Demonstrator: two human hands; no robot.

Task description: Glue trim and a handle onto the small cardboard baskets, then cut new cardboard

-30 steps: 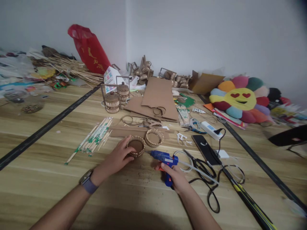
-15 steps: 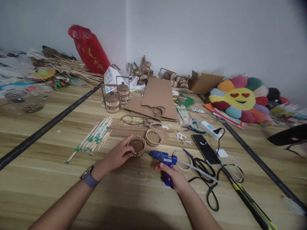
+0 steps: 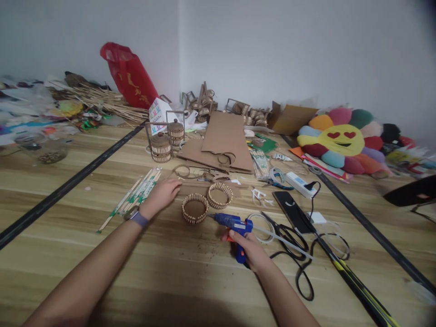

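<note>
My right hand (image 3: 254,250) grips a blue hot glue gun (image 3: 233,222), its nozzle pointing left, close to the nearer stick-walled ring (image 3: 195,221). That round piece has a brown base and a wall of short wooden sticks. A second such ring (image 3: 220,206) stands just behind it to the right. My left hand (image 3: 161,196) is off the rings, by the left end of some flat cardboard strips (image 3: 192,190); its fingers are stretched out and look empty, their tips partly hidden. Left of it lie wooden sticks in clear packaging (image 3: 136,195).
Black-handled scissors (image 3: 289,240), a phone (image 3: 293,211), a cable (image 3: 299,277) and a power strip (image 3: 301,184) lie to the right. Cardboard sheets (image 3: 225,131) and small lidded stick baskets (image 3: 161,147) stand farther back. A flower cushion (image 3: 342,141) rests at back right.
My left hand has let go of the nearer ring and moved up and left toward the cardboard strips. The glue gun in my right hand stays nearly in place.
</note>
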